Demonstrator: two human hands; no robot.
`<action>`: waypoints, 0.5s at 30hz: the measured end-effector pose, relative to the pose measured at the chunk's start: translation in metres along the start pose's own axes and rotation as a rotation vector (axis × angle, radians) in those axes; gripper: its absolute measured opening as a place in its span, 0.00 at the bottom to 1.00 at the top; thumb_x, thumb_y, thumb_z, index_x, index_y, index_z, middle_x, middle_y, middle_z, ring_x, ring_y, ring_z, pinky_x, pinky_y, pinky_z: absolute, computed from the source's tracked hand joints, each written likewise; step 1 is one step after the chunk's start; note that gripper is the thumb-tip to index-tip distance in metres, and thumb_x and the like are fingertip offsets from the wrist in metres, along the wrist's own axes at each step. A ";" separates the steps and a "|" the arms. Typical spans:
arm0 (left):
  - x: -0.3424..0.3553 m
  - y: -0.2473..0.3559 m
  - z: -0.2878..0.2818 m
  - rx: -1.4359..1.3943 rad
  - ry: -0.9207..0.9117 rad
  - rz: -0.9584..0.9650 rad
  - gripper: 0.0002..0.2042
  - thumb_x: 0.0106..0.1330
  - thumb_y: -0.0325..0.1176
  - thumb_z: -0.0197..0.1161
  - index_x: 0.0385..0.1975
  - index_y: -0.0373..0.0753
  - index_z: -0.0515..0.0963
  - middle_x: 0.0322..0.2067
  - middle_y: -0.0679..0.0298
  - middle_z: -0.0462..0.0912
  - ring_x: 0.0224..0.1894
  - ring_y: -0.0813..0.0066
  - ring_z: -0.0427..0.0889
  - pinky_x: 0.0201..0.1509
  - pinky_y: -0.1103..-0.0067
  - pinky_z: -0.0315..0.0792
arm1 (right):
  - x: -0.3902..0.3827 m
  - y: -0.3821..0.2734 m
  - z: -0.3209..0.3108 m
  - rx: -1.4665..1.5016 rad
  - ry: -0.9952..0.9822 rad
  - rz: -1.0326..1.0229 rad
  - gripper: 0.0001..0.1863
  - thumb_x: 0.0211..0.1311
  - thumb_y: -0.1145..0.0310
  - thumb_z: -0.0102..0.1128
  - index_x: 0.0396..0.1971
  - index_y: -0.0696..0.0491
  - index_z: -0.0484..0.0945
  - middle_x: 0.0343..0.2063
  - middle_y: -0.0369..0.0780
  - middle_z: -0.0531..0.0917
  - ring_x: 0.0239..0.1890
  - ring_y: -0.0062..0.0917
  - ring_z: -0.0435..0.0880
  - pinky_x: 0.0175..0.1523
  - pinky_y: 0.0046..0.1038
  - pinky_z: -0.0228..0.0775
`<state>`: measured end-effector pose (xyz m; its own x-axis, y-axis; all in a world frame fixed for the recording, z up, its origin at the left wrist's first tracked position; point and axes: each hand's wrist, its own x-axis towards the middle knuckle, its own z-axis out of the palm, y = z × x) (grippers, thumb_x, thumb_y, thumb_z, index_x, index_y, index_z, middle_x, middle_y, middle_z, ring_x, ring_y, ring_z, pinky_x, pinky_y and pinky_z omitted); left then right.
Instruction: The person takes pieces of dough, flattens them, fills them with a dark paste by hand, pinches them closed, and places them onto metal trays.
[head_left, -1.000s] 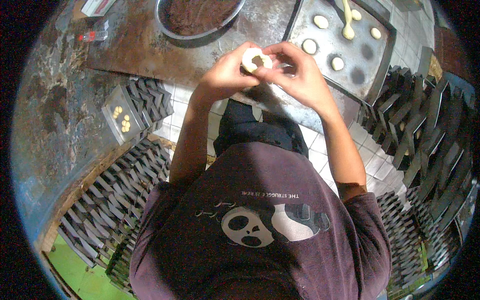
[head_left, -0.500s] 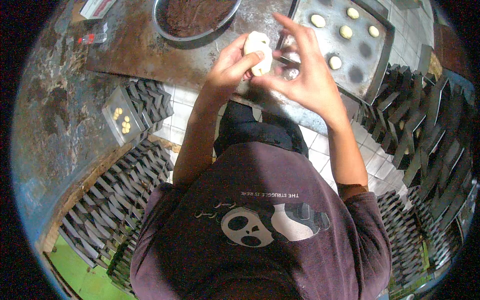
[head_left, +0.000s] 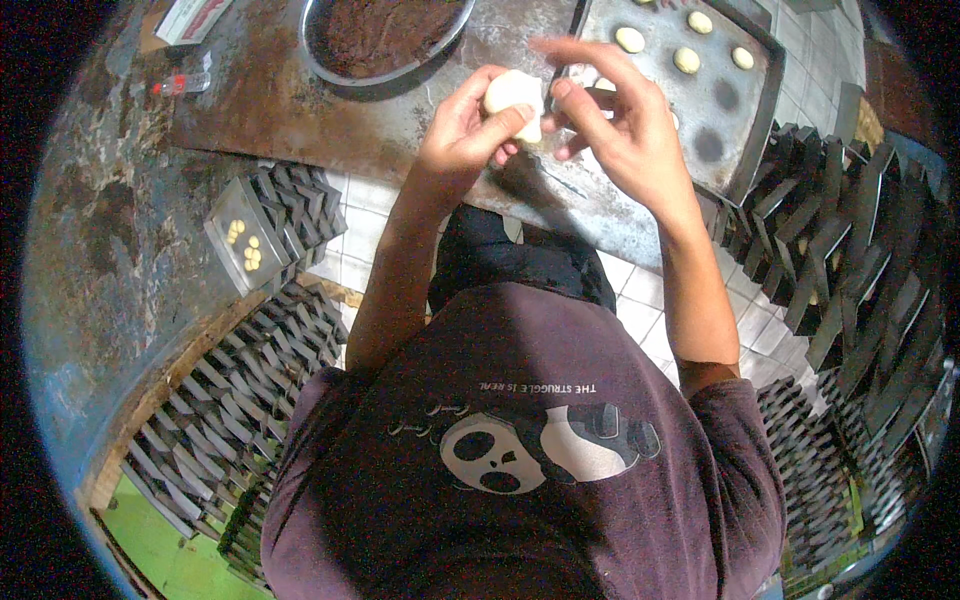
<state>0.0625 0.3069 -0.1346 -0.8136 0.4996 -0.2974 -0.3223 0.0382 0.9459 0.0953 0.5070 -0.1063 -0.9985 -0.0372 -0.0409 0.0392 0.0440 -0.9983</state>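
Observation:
A pale piece of dough [head_left: 512, 98] rests in my left hand [head_left: 468, 128], the thumb pressed on its face and the fingers curled behind it. Just to its right, my right hand [head_left: 622, 118] is raised with its fingers apart and bent, holding nothing that I can see. A small gap shows between its fingertips and the dough. Beyond my right hand lies a dark metal baking tray [head_left: 655, 85] with several round dough balls [head_left: 686, 60] spaced out on it. Part of the tray and some dough are hidden behind that hand.
A metal bowl [head_left: 308, 52] of dark brown filling stands at the far edge of the worn table [head_left: 280, 125]. Left of it lies a small bottle with a red cap [head_left: 182, 83]. Stacked trays [head_left: 240, 390] flank me; one upper tray [head_left: 222, 232] carries small yellow pieces.
My right hand has drawn its thumb up and away from the dough, fingers now more bent. In my left hand the dough looks rounder and more folded. The bowl and tray shift slightly in view.

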 end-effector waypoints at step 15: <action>0.007 0.049 0.021 -0.007 0.226 0.211 0.17 0.70 0.28 0.67 0.55 0.36 0.72 0.32 0.67 0.81 0.33 0.82 0.78 0.40 0.83 0.74 | -0.003 0.034 0.020 1.155 -0.049 0.295 0.15 0.72 0.73 0.63 0.56 0.57 0.78 0.46 0.41 0.85 0.47 0.25 0.87 0.54 0.25 0.86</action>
<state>0.0509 0.3306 -0.0879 -0.9496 0.2908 -0.1167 -0.1376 -0.0525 0.9891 0.1005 0.4882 -0.1407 -0.9435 -0.2159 -0.2514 0.3040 -0.8659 -0.3972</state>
